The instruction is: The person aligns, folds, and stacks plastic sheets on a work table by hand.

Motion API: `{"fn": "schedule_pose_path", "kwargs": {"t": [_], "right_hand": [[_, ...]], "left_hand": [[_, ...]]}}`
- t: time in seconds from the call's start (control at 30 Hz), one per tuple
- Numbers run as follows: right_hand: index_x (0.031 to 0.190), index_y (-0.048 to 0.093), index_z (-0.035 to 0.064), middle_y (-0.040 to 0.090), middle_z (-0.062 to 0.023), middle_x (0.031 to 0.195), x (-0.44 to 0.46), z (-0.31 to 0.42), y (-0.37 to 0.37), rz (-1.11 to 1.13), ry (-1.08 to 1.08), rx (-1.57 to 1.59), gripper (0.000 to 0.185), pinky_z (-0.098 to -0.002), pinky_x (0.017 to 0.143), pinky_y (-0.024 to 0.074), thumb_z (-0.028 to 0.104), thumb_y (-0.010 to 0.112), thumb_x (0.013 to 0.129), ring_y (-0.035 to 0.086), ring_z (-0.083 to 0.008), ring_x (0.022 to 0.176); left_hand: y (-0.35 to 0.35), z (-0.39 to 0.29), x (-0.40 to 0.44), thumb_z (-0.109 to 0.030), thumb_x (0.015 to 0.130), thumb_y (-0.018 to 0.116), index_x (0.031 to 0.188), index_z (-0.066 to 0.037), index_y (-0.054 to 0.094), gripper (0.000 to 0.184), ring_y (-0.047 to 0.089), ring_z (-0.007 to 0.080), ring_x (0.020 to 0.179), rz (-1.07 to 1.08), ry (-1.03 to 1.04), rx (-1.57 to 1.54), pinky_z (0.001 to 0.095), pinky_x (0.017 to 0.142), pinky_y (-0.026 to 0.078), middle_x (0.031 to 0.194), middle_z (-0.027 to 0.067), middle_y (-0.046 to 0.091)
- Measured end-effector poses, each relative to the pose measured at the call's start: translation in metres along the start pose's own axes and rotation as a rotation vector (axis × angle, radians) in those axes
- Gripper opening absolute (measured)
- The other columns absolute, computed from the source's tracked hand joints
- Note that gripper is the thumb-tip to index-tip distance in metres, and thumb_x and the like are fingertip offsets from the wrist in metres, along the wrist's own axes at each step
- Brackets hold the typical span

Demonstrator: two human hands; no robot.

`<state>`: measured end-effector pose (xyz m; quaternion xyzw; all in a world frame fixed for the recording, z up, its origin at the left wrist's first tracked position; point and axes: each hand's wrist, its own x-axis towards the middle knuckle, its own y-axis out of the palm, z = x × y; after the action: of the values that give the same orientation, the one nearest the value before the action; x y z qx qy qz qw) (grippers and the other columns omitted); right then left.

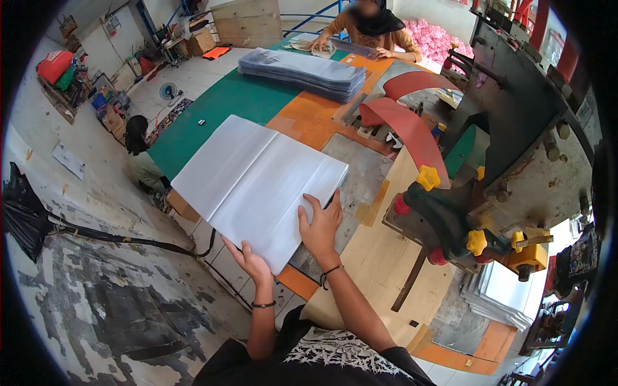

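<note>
A broad stack of whitish plastic sheets (257,183) lies at a slant on the table, with a crease running across it. At its near corner is my left hand (253,262), palm turned up and fingers stretched along the lower edge. My right hand (320,226) rests on the right edge of the same stack, its fingers spread apart. Both hands touch the sheets and neither is closed round them.
A press-like machine (450,212) with yellow knobs and red curved strips (412,128) stands at the right. More white sheets (496,293) lie below it. Across the table, a person (367,32) sits behind a pile of clear plastic (302,72). Another person (141,151) is at the left.
</note>
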<state>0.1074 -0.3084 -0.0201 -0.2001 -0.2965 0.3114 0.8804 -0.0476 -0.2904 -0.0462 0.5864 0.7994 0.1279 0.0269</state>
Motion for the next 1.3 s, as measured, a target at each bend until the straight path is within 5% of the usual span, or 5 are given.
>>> {"fn": "schedule_pose_path", "kwargs": {"t": [1.2,1.3], "right_hand": [[0.122,0.065,0.0127,0.024,-0.0384,0.147,-0.002,-0.004,0.002,-0.016,-0.007,0.031,0.036,-0.0584,0.112,0.0226,0.026,0.067,0.088,0.029,-0.0540,0.134],[0.121,0.065,0.0128,0.024,-0.0384,0.147,-0.003,-0.005,0.000,-0.013,-0.004,0.031,0.036,-0.0581,0.112,0.0224,0.026,0.068,0.088,0.028,-0.0537,0.135]], "left_hand": [[0.005,-0.013,-0.004,-0.006,0.091,0.046,0.157,-0.004,0.016,0.073,0.035,0.0344,0.139,0.002,0.017,0.068,0.0418,0.114,0.027,0.158,0.0222,0.025],[0.000,-0.002,0.002,-0.007,0.089,0.047,0.156,-0.006,0.021,0.072,0.041,0.0337,0.134,0.010,0.030,0.030,0.0423,0.110,0.033,0.154,0.0200,0.030]]}}
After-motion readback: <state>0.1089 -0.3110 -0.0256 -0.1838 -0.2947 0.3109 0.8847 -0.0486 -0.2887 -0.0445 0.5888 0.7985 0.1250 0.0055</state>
